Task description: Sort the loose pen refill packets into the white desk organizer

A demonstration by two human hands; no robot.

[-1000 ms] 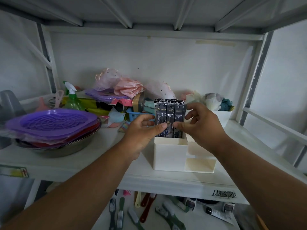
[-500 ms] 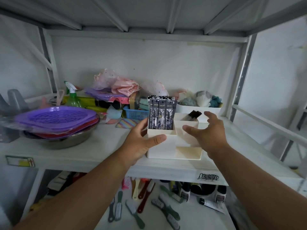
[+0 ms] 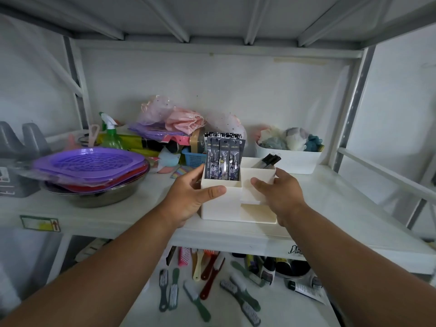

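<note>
The desk organizer (image 3: pixel 221 204) is white, its lower front drawer creamier; the pen refill packets (image 3: pixel 223 159) standing in it are dark grey-black with pale cartoon figures and checkered black-and-white tops; the shelf (image 3: pixel 122 208) and frame are white; the stacked strainer trays (image 3: pixel 92 165) are purple with a lattice pattern over red ones, in a silver metal bowl (image 3: pixel 94 197); the spray bottle (image 3: pixel 111 138) is green with a white head; the small basket (image 3: pixel 194 158) is blue; the bin (image 3: pixel 290 161) at the back is white, holding blue, grey and cream puffs; the brushes (image 3: pixel 195 298) below are green, red, pink and cream.
</note>
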